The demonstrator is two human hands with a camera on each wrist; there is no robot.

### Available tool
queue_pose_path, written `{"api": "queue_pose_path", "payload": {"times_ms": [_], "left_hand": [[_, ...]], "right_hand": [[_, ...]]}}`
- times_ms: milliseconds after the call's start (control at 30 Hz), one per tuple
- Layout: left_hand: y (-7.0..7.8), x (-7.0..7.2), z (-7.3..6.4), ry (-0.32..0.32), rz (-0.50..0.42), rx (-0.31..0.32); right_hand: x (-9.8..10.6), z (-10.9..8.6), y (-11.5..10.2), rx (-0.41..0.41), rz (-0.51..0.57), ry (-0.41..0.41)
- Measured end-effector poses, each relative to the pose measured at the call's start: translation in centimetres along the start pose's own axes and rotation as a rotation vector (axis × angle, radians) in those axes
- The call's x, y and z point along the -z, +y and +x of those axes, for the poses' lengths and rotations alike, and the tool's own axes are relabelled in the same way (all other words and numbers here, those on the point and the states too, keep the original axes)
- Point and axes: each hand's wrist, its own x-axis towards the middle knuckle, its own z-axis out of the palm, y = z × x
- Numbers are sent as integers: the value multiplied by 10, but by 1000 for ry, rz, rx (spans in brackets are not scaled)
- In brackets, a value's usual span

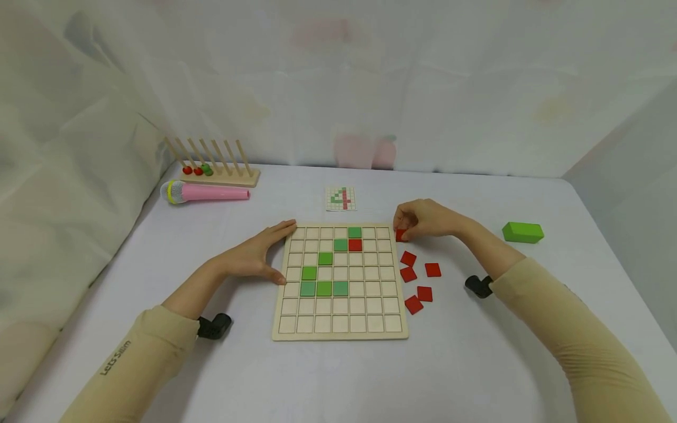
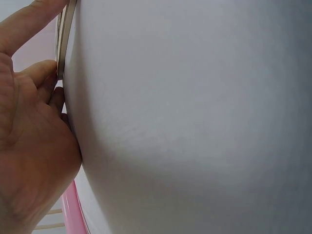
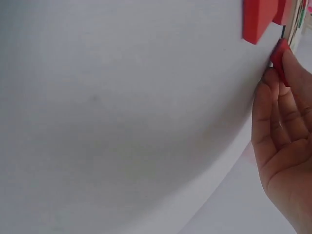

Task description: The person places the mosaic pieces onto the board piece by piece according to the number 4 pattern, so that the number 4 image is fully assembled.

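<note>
A wooden grid board (image 1: 341, 336) lies on the white table with several green tiles (image 1: 325, 258) in its cells and one red tile (image 1: 355, 245) near the top. Spread along the board's left edge, my left hand (image 1: 251, 254) touches it with thumb and fingertips. At the upper right corner, my right hand (image 1: 429, 218) pinches a red square tile (image 3: 280, 61) between thumb and fingers, just beside the board's edge. Several loose red tiles (image 1: 433, 269) lie scattered to the right of the board.
Behind the board lies a small pattern card (image 1: 341, 199) with green and red squares. A pink microphone (image 1: 211, 192) and a wooden peg stand (image 1: 222, 176) with beads are at the back left. A green block (image 1: 522, 232) sits on the right.
</note>
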Motion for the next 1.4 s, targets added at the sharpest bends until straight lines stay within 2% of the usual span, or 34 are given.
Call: {"api": "queue_pose_path", "payload": {"times_ms": [167,433,867,1100,1400], "left_hand": [[1,1,0,1,-2,3],[3,2,0,-1,0,5],[0,1,1,-2,5,4],[-1,0,1,1,6,2],[1,0,0,-3,-13,13]], "right_hand": [[7,-1,-6,18,2,28],[9,1,-20,0,31,64],[-8,9,-48,68,112,61],[-18,12,-62,103,109,37],[-34,16,-70,144,97,-5]]}}
